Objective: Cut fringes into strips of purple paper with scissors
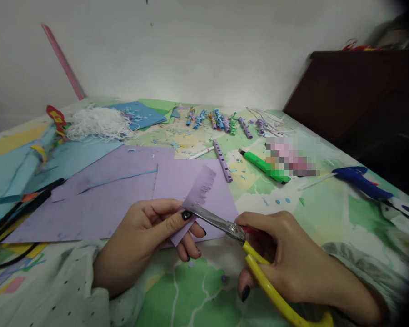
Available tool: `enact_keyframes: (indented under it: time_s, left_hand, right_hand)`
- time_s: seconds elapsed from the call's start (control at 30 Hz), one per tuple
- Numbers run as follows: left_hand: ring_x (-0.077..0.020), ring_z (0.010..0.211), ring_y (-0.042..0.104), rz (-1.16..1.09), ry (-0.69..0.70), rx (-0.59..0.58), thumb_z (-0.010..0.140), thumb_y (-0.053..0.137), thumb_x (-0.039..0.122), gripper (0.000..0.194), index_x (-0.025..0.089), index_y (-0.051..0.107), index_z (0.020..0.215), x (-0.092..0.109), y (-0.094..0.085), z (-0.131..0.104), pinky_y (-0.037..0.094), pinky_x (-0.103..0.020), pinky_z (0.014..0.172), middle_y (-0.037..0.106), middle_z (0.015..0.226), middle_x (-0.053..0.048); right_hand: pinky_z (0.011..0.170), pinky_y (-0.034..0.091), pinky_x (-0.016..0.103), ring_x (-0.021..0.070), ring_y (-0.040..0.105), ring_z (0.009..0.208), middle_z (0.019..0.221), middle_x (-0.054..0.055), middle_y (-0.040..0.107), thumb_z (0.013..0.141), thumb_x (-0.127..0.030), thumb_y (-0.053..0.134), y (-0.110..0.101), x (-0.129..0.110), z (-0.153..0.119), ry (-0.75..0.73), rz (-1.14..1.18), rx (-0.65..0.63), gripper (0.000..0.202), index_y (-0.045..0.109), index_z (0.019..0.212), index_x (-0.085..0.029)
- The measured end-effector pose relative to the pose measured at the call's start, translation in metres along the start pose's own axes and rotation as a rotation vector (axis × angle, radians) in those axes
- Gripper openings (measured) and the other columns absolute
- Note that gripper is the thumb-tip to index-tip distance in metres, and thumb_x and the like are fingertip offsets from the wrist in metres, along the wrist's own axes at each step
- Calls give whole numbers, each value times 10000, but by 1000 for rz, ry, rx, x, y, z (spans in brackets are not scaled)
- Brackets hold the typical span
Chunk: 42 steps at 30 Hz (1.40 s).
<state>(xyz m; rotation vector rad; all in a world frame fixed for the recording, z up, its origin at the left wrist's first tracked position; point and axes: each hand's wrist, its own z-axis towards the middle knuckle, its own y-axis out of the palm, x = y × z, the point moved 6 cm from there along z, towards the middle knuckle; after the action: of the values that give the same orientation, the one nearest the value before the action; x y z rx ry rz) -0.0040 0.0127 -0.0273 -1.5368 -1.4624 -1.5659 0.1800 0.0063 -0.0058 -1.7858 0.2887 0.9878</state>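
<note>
My left hand [157, 231] pinches a narrow strip of purple paper [199, 188] between thumb and fingers. The strip's far part is cut into a fringe along its right edge. My right hand [282, 259] grips a pair of scissors [272, 290] with yellow handles and metal blades. The blades reach across the strip beside my left thumb and look nearly closed. Under the strip lies a square sheet of purple paper [167, 177], with a larger purple sheet [112, 181] to its left.
A green utility knife [264, 166], a purple tube with dark dots [222, 161] and a blue glue gun [361, 181] lie at the right. Small decorated paper rolls [218, 120] line the back. White string [97, 123] is piled at the left; black cords [17, 213] lie nearer.
</note>
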Motion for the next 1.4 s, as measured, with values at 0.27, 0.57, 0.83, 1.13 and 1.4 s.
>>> enact_keyframes:
  time_s: [0.27, 0.57, 0.83, 1.13, 1.4]
  left_hand:
    - [-106, 504, 665, 15, -1, -19, 825, 694, 303, 157, 178, 772, 772, 0, 2, 2, 528, -142, 492, 742, 631, -32]
    - [-102, 499, 660, 24, -8, -27, 809, 709, 312, 172, 165, 771, 746, 0, 3, 0, 525, -135, 497, 732, 605, -34]
    - [-104, 497, 655, 26, -9, -20, 817, 701, 292, 162, 165, 768, 741, 2, 4, 1, 519, -142, 495, 725, 589, -33]
    - [-103, 494, 656, 35, -10, -32, 820, 697, 280, 157, 165, 766, 738, 3, 5, 1, 516, -141, 496, 720, 578, -29]
    - [-105, 504, 660, 24, -16, -32, 817, 701, 278, 158, 157, 763, 736, 2, 5, 3, 514, -144, 499, 728, 597, -38]
  right_hand:
    - [400, 212, 199, 75, 275, 479, 510, -103, 356, 647, -339, 827, 2, -2, -2, -32, 11, 4, 349, 509, 689, -202]
    - [401, 207, 200, 75, 283, 475, 509, -99, 361, 649, -354, 821, 0, -1, 0, -47, 12, 14, 351, 508, 685, -200]
    - [401, 192, 204, 76, 278, 469, 500, -96, 354, 659, -359, 813, 2, 0, -2, -25, 36, -11, 363, 488, 677, -198]
    - [402, 191, 207, 78, 258, 484, 509, -102, 339, 647, -375, 826, 2, 0, 0, -25, 51, -13, 389, 478, 670, -202]
    - [397, 185, 205, 75, 264, 472, 495, -100, 349, 660, -341, 811, 2, -2, -2, -24, 62, -14, 351, 492, 670, -197]
